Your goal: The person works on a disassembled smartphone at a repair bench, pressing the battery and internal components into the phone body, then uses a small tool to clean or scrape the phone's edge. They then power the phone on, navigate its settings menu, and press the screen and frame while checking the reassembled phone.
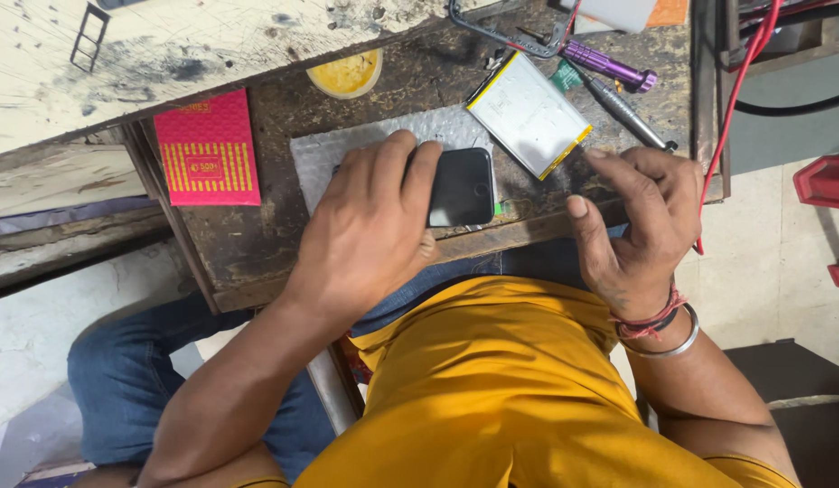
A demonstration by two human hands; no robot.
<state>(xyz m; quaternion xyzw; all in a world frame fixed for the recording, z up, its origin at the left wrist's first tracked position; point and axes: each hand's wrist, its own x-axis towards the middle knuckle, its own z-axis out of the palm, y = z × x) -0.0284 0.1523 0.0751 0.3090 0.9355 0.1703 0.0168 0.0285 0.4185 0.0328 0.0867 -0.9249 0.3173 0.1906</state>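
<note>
The left hand [370, 221] lies palm-down over a black smartphone [460, 187], fingers flat on its left part, pressing it onto a grey bubble-wrap pad [324, 154] on the worn wooden workbench [275, 244]. The phone's long axis runs left to right, its uncovered end pointing toward the right hand [641, 217]. That hand rests empty at the bench edge, fingers loosely curled, forefinger tip near a flat silver battery [528, 113] lying diagonally.

Head view, steeply down, close.
</note>
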